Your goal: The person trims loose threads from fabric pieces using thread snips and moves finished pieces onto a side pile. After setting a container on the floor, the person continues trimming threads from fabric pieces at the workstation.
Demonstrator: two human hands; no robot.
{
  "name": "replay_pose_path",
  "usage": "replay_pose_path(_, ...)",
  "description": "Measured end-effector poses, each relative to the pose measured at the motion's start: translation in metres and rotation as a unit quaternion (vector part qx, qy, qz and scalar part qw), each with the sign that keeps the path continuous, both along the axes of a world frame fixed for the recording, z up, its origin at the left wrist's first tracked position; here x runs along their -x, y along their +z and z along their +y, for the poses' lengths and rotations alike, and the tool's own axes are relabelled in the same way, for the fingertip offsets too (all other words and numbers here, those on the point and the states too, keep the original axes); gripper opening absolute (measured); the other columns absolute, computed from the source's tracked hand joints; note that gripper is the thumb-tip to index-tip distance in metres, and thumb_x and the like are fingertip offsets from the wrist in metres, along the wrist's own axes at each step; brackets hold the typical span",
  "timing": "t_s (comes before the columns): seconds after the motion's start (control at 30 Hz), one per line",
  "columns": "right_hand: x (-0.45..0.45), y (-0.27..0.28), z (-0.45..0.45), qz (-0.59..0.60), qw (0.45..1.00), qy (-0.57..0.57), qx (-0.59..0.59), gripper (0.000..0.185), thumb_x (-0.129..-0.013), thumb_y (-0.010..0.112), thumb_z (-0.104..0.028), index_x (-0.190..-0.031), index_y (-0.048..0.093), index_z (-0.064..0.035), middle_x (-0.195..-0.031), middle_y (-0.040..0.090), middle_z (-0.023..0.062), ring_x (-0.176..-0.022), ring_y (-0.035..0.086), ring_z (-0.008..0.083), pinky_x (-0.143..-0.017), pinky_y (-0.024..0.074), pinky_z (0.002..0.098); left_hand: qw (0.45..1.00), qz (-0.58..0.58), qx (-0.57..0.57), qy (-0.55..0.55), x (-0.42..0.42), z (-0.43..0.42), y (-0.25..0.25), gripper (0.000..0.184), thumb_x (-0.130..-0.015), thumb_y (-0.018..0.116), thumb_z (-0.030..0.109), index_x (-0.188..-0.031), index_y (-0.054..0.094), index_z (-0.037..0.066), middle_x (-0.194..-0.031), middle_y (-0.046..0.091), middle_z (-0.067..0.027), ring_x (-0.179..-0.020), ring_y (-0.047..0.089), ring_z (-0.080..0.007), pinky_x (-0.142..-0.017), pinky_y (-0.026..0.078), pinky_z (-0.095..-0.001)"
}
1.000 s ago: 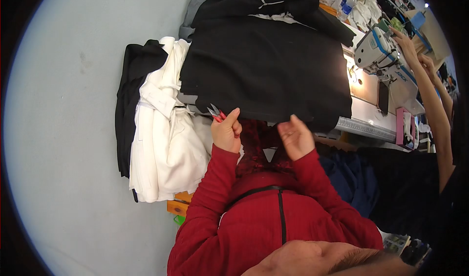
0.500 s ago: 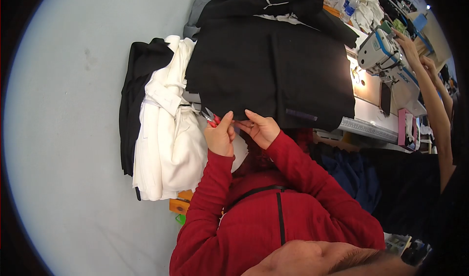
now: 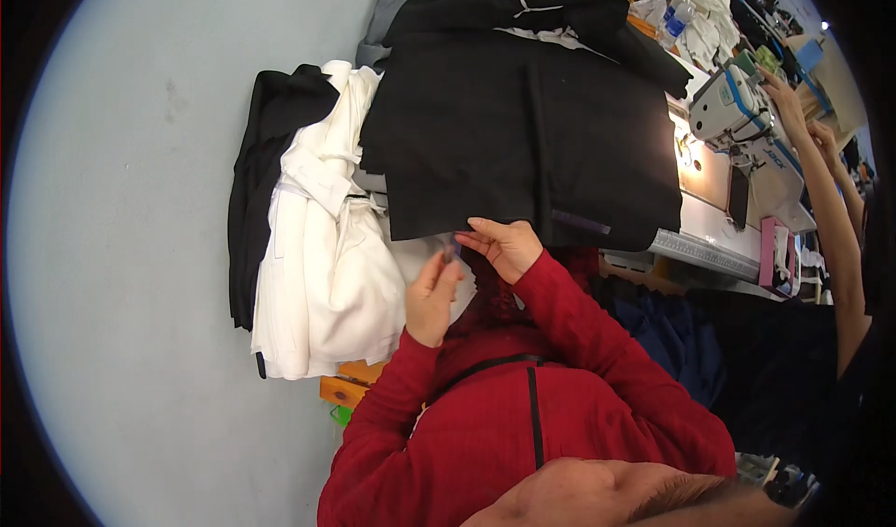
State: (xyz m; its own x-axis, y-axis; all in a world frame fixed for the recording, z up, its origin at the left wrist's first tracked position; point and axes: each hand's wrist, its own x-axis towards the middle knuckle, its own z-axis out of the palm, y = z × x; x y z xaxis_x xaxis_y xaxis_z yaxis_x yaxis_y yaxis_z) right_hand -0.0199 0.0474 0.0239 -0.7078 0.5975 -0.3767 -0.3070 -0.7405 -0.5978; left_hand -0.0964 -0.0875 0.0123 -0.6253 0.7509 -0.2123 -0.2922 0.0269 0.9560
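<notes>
A large black cloth (image 3: 467, 135) lies spread over the work surface, its near edge toward my body. My right hand (image 3: 506, 249) pinches that edge between thumb and fingers. Just left of it and lower, my left hand (image 3: 432, 295) is closed on small snips (image 3: 447, 250), which are blurred by motion; their blades point up near the cloth's edge. The snips' red handles, plain in the earlier frames, are mostly hidden now.
Bundled white fabric (image 3: 322, 275) and black fabric (image 3: 257, 191) hang at the left. A clear ruler (image 3: 705, 254), pink box (image 3: 775, 256) and lit sewing machine (image 3: 733, 107) stand right. A co-worker's arms (image 3: 831, 191) reach toward the machine.
My right hand has moved left and taken hold of the cloth's edge. My left hand first came close to it, then dropped slightly, turning the snips. The cloth has shifted and shows a fold.
</notes>
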Motion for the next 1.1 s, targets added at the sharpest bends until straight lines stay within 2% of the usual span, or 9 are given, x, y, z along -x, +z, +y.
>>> replay_pose_path(0.1,0.002,0.000,-0.002,-0.013,1.000,0.008,-0.005,0.017,-0.083,0.061,-0.005,-0.088,0.059,0.0113,-0.090,0.061,0.0169,-0.088,0.062,0.0265,-0.082,0.0512,0.0358,0.998,-0.037,0.022,-0.047,-0.006,0.000,0.006,0.029,-0.089,0.056,0.023,-0.107,0.056,0.000,-0.072,0.056,0.0010,-0.054,0.044,-0.0015,-0.048,0.034,-0.0155)
replay_pose_path(0.13,0.002,0.002,-0.004,-0.017,1.000,0.009,-0.005,0.016,-0.082,0.061,-0.005,-0.087,0.060,0.0102,-0.088,0.062,0.0162,-0.088,0.062,0.0265,-0.081,0.0510,0.0360,0.999,-0.028,0.005,-0.022,-0.011,0.004,0.007,0.027,-0.091,0.053,0.023,-0.104,0.058,0.000,-0.063,0.054,0.0008,-0.046,0.039,-0.0015,-0.041,0.031,-0.0154)
replay_pose_path(0.33,0.001,0.004,-0.006,-0.026,0.999,0.017,-0.012,0.016,-0.083,0.060,-0.005,-0.089,0.060,0.0098,-0.091,0.063,0.0163,-0.087,0.063,0.0246,-0.077,0.0505,0.0324,0.998,0.051,0.022,-0.019,-0.009,0.012,-0.004,0.026,-0.091,0.052,0.025,-0.097,0.059,0.001,-0.060,0.054,0.0000,-0.046,0.041,-0.0020,-0.041,0.032,-0.0165)
replay_pose_path(0.63,-0.004,0.000,-0.005,-0.028,0.999,0.029,-0.018,0.015,-0.083,0.060,-0.006,-0.088,0.062,0.0086,-0.088,0.064,0.0168,-0.081,0.063,0.0226,-0.074,0.0495,0.0331,0.999,0.045,0.013,-0.027,-0.003,0.019,-0.002,0.024,-0.090,0.054,0.025,-0.089,0.060,0.002,-0.059,0.055,0.0003,-0.049,0.045,-0.0032,-0.045,0.035,-0.0192)
replay_pose_path(0.83,-0.004,-0.001,-0.005,-0.029,0.999,0.015,-0.023,0.014,-0.082,0.062,-0.005,-0.085,0.062,0.0083,-0.085,0.064,0.0162,-0.078,0.063,0.0213,-0.072,0.0500,0.0318,0.999,0.035,0.012,-0.031,-0.002,0.022,0.000,0.024,-0.090,0.053,0.025,-0.087,0.060,0.002,-0.058,0.055,0.0004,-0.048,0.045,-0.0034,-0.045,0.036,-0.0194)
replay_pose_path(0.93,-0.005,0.000,-0.005,-0.024,0.999,0.006,-0.024,0.013,-0.081,0.063,-0.005,-0.083,0.062,0.0081,-0.083,0.064,0.0157,-0.076,0.063,0.0207,-0.072,0.0505,0.0311,0.998,0.051,-0.008,-0.043,-0.001,0.023,-0.007,0.027,-0.091,0.052,0.026,-0.097,0.060,0.001,-0.060,0.054,-0.0004,-0.046,0.041,-0.0020,-0.040,0.032,-0.0163)
replay_pose_path(1.1,-0.006,-0.003,-0.005,-0.018,0.999,0.004,-0.033,0.013,-0.082,0.062,-0.004,-0.083,0.062,0.0084,-0.083,0.064,0.0159,-0.077,0.063,0.0206,-0.072,0.0500,0.0313,0.997,0.068,0.003,-0.039,-0.004,0.024,-0.007,0.027,-0.091,0.052,0.025,-0.097,0.059,0.000,-0.060,0.054,-0.0003,-0.046,0.042,-0.0023,-0.041,0.033,-0.0165)
